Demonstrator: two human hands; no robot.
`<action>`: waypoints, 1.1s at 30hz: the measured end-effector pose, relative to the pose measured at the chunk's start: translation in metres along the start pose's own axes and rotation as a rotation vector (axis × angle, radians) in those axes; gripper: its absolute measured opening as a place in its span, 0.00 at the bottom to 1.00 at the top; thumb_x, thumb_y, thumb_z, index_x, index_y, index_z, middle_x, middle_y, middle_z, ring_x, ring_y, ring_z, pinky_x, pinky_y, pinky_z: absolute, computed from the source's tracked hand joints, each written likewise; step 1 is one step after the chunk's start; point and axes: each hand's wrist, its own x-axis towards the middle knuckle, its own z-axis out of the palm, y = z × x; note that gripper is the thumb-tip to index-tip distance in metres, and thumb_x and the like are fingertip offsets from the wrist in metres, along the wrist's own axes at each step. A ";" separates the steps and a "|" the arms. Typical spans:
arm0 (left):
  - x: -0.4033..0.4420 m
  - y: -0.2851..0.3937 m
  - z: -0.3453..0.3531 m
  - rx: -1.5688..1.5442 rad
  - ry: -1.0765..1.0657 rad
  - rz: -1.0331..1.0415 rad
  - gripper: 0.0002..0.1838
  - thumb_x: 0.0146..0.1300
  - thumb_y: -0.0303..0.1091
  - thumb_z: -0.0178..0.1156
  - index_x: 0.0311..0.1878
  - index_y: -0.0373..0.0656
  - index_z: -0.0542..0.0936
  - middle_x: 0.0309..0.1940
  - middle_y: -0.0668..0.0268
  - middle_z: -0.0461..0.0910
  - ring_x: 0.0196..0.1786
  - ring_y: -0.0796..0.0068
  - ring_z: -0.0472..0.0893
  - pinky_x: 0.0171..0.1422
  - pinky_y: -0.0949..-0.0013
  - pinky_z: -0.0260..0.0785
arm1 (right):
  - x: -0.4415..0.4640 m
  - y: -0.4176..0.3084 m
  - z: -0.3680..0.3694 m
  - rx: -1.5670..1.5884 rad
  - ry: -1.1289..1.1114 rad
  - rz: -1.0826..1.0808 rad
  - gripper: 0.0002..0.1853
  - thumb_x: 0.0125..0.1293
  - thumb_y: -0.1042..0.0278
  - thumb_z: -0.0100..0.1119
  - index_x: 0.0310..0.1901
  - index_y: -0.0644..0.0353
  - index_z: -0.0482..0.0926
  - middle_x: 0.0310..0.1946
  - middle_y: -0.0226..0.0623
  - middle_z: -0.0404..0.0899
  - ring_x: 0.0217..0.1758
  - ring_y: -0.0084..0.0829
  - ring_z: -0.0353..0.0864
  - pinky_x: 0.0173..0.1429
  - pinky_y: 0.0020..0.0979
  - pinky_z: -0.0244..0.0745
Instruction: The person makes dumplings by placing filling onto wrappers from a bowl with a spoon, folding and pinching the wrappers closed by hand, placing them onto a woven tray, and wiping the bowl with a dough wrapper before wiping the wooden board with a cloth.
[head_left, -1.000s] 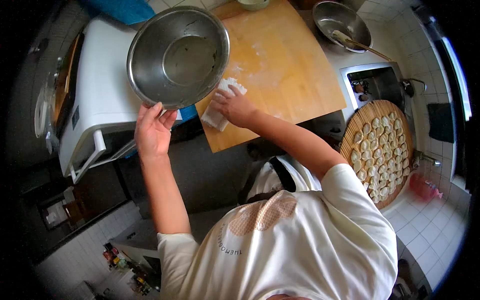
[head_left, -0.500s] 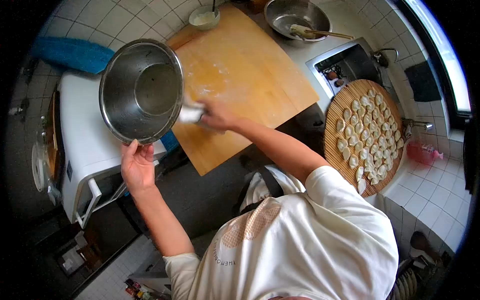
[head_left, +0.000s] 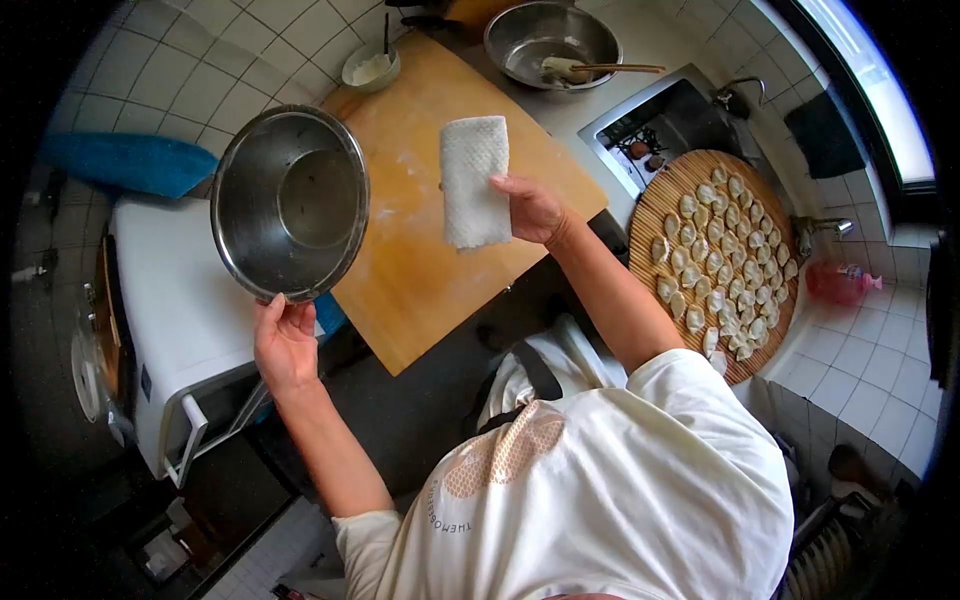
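Observation:
My left hand (head_left: 286, 345) grips the lower rim of a large steel bowl (head_left: 290, 205), which is tilted so that its inside faces me. The bowl is beside the left edge of a wooden board (head_left: 430, 290) dusted with flour. Held up over the board is a folded white paper towel (head_left: 475, 183), its right edge pinched in my right hand (head_left: 533, 208), thumb in front and the other fingers mostly hidden behind it. The bowl and the towel are apart.
Many dumplings lie on a round woven tray (head_left: 650, 215) at the right, near a sink (head_left: 690, 120). Another steel bowl (head_left: 525, 65) holds a wooden-handled utensil. A small bowl (head_left: 371, 70) stands at the board's far corner. A white appliance (head_left: 190, 310) is at the left.
The towel was on the board one second ago; my right hand has lifted it and moved it right, away from the bowl. The view has shifted too. My left hand keeps hold of the bowl.

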 end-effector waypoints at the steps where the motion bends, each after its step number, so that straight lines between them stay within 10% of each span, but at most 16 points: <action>1: 0.000 0.000 0.002 0.006 0.006 -0.003 0.13 0.57 0.26 0.52 0.47 0.40 0.72 0.38 0.62 0.78 0.37 0.75 0.80 0.39 0.76 0.76 | -0.001 -0.004 0.005 0.001 0.001 -0.005 0.31 0.61 0.54 0.52 0.60 0.65 0.58 0.57 0.46 0.65 0.59 0.40 0.67 0.63 0.43 0.60; 16: 0.019 -0.019 -0.013 -0.052 -0.029 -0.107 0.07 0.57 0.27 0.56 0.39 0.37 0.75 0.36 0.60 0.79 0.36 0.70 0.78 0.38 0.72 0.75 | -0.094 -0.107 -0.014 -0.273 0.364 -0.198 0.18 0.61 0.66 0.55 0.50 0.64 0.68 0.42 0.37 0.75 0.44 0.29 0.76 0.49 0.33 0.73; 28: 0.044 -0.042 0.041 0.132 0.018 -0.134 0.07 0.59 0.30 0.55 0.37 0.37 0.76 0.34 0.61 0.79 0.36 0.72 0.78 0.39 0.75 0.74 | -0.462 -0.427 -0.114 -1.626 1.575 -0.765 0.23 0.52 0.65 0.60 0.52 0.53 0.72 0.43 0.35 0.78 0.44 0.29 0.77 0.49 0.31 0.71; 31: 0.055 -0.051 0.042 0.134 0.033 -0.200 0.07 0.58 0.30 0.55 0.36 0.37 0.76 0.33 0.62 0.80 0.36 0.72 0.78 0.40 0.75 0.74 | -0.474 -0.456 -0.096 -2.128 2.404 -0.374 0.18 0.57 0.62 0.50 0.51 0.44 0.74 0.44 0.32 0.79 0.45 0.32 0.79 0.46 0.31 0.73; 33: 0.048 -0.051 0.068 0.112 0.033 -0.207 0.06 0.58 0.30 0.55 0.37 0.38 0.76 0.34 0.62 0.80 0.36 0.72 0.78 0.40 0.75 0.74 | -0.497 -0.475 -0.116 -2.222 2.402 -0.308 0.17 0.61 0.62 0.43 0.50 0.43 0.75 0.43 0.33 0.79 0.45 0.32 0.79 0.46 0.31 0.73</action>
